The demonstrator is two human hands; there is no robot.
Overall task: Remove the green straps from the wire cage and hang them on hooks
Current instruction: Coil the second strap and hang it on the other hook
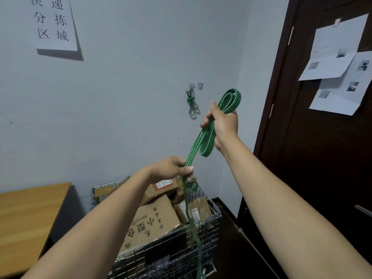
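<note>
While the right hand (223, 123) keeps a closed grip on a folded loop of green perforated strap (205, 137) at centre frame, the left hand (173, 168) pinches its lower run above the wire cage (213, 220) of cardboard boxes (153, 222). Another green strap (192, 103), seemingly knotted, hangs from wall hooks (195, 85) above.

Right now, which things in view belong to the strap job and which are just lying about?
Job:
green strap, held by right hand and left hand
wire cage
wall hooks
hung strap

Lying about:
cardboard boxes
wooden table
wall sign
door papers
</note>
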